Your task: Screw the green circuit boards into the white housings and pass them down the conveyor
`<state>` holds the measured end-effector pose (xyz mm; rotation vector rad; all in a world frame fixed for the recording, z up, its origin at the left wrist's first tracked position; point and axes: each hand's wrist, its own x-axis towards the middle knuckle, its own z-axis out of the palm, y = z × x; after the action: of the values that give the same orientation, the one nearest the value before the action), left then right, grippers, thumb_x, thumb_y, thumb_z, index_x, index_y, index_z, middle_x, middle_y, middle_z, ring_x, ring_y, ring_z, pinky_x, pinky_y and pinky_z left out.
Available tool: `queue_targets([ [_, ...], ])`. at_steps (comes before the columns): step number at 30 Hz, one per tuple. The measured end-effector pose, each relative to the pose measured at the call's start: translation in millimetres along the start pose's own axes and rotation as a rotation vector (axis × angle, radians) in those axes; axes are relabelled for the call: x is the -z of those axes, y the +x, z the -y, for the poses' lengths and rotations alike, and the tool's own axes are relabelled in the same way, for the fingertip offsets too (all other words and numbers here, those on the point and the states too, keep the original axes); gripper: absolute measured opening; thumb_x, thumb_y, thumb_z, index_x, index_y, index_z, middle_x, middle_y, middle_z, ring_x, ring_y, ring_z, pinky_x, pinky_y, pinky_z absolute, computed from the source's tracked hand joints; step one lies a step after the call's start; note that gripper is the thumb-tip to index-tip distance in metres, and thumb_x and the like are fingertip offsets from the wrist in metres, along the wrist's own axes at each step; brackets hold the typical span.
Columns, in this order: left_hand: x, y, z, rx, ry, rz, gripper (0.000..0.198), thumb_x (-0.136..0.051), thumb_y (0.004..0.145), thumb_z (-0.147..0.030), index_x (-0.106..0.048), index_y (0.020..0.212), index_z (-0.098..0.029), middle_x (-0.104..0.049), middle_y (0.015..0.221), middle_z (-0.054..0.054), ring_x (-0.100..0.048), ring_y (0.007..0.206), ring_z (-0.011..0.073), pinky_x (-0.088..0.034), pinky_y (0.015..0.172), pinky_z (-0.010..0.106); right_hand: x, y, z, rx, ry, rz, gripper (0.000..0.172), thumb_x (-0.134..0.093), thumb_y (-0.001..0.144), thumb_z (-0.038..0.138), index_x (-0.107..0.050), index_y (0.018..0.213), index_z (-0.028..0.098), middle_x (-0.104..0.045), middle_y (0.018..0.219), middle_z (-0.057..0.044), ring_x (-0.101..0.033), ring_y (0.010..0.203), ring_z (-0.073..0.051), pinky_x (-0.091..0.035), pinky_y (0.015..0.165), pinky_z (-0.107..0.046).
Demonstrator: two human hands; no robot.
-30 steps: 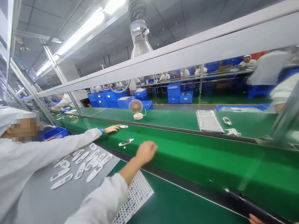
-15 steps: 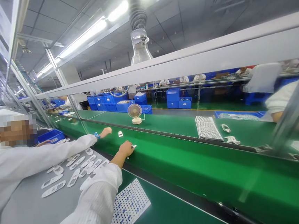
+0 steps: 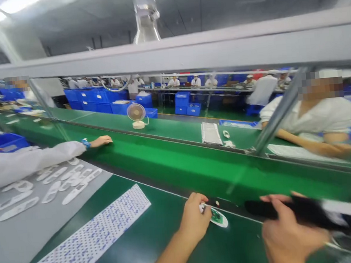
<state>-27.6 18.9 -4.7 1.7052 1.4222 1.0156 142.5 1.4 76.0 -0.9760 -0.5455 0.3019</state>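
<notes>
Left hand [image 3: 195, 222] low at the bottom centre of the frame, fingers [image 3: 200, 201] curled shut on the upper-left end of a white oval piece [image 3: 222, 221], a small green circuit board [image 3: 216, 216] showing on its face. Long axis of the piece slanting from those fingers down toward the lower right, free end pointing away from the left hand and toward the right hand [image 3: 290, 232]. Left hand touching the piece and so plainly the nearer one; right hand just beside it at the lower right, fingers closed around a blurred black object [image 3: 302, 210], exact grip lost in the blur. Blunt tip of that object aimed leftward at the piece, with a narrow gap between the two. Piece low over a dark green bench mat [image 3: 185, 245], close to a thin white line on the mat; contact with the mat impossible to tell. Further left on the mat, a long white sheet dotted with blue [image 3: 83, 237]. At the left edge, rows of white oval frames [image 3: 72, 181] on a gray mat [image 3: 18, 231]. Upper left, a co-worker's sleeved arm [image 3: 33, 158] with a blue wristband [image 3: 86, 144], its hand at the edge of a bright green conveyor belt [image 3: 197, 174]
</notes>
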Motion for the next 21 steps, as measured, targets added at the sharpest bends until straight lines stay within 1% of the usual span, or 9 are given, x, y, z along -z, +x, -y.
queue_targets([
  [1, -4.1, -3.9, -0.1, -0.050, 0.039, 0.019, 0.016, -0.057, 0.080, -0.008, -0.062, 0.089, -0.020, -0.061, 0.092, 0.003, -0.060, 0.083, 0.0166, -0.046, 0.075, 0.028, -4.1, -1.3, 2.0, 0.023, -0.008, -0.039, 0.034, -0.079, 0.055, 0.020, -0.059, 0.083, 0.021, -0.060, 0.061, 0.004, -0.059, 0.054, -0.020, -0.052, 0.061, -0.039],
  [2, -5.6, -5.5, 0.0, -0.099, 0.091, 0.044, 0.015, -0.055, 0.082, -0.009, -0.063, 0.088, -0.020, -0.061, 0.092, 0.003, -0.059, 0.085, 0.0179, -0.046, 0.077, 0.029, -7.4, -2.9, 3.3, 0.017, -0.006, -0.011, 0.031, -0.078, 0.056, 0.020, -0.059, 0.081, 0.021, -0.059, 0.059, 0.004, -0.058, 0.052, -0.019, -0.051, 0.060, -0.038],
  [3, -5.4, -5.8, 0.2, -0.142, 0.149, 0.072, 0.013, -0.054, 0.084, -0.010, -0.063, 0.086, -0.019, -0.061, 0.092, 0.004, -0.058, 0.086, 0.0193, -0.045, 0.078, 0.032, -9.9, -4.6, 4.0, 0.005, -0.004, 0.027, 0.030, -0.077, 0.057, 0.019, -0.059, 0.081, 0.020, -0.058, 0.058, 0.005, -0.057, 0.051, -0.018, -0.050, 0.058, -0.036],
  [6, -0.2, -5.0, -0.5, -0.239, 0.298, 0.140, 0.015, -0.049, 0.089, -0.013, -0.063, 0.087, -0.020, -0.064, 0.095, 0.005, -0.056, 0.094, 0.0237, -0.042, 0.084, 0.038, -10.9, -8.5, 4.3, -0.039, 0.016, 0.192, 0.029, -0.076, 0.060, 0.019, -0.058, 0.083, 0.019, -0.057, 0.058, 0.006, -0.056, 0.047, -0.017, -0.048, 0.052, -0.034],
  [9, 4.4, -6.3, -2.5, -0.297, 0.281, 0.202, 0.009, -0.055, 0.091, -0.020, -0.063, 0.095, -0.021, -0.065, 0.099, 0.004, -0.056, 0.097, 0.0238, -0.042, 0.087, 0.040, -8.1, -11.7, 2.6, -0.058, 0.021, 0.326, 0.028, -0.074, 0.065, 0.019, -0.057, 0.087, 0.019, -0.056, 0.059, 0.005, -0.056, 0.047, -0.017, -0.046, 0.051, -0.033],
  [12, 5.2, -7.4, -2.9, -0.322, 0.243, 0.260, 0.006, -0.064, 0.086, -0.023, -0.062, 0.092, -0.021, -0.064, 0.096, 0.003, -0.056, 0.093, 0.0224, -0.043, 0.088, 0.039, -8.2, -16.2, -0.8, -0.063, 0.011, 0.420, 0.024, -0.071, 0.069, 0.017, -0.056, 0.087, 0.019, -0.056, 0.061, 0.005, -0.057, 0.049, -0.017, -0.046, 0.053, -0.033],
  [14, 4.6, -6.9, -2.0, -0.330, 0.235, 0.282, 0.004, -0.065, 0.085, -0.022, -0.062, 0.089, -0.022, -0.063, 0.094, 0.003, -0.056, 0.091, 0.0219, -0.043, 0.087, 0.038, -9.5, -19.5, -3.2, -0.068, -0.001, 0.458, 0.022, -0.071, 0.070, 0.016, -0.056, 0.086, 0.020, -0.056, 0.062, 0.004, -0.057, 0.050, -0.017, -0.046, 0.054, -0.033],
  [21, 3.0, -5.8, 2.4, -0.338, 0.215, 0.286, 0.009, -0.065, 0.085, -0.021, -0.063, 0.094, -0.021, -0.062, 0.094, 0.004, -0.056, 0.091, 0.0220, -0.044, 0.087, 0.037, -9.6, -22.7, -3.5, -0.074, -0.011, 0.492, 0.019, -0.069, 0.071, 0.014, -0.057, 0.085, 0.020, -0.056, 0.063, 0.004, -0.056, 0.051, -0.017, -0.045, 0.054, -0.034],
])
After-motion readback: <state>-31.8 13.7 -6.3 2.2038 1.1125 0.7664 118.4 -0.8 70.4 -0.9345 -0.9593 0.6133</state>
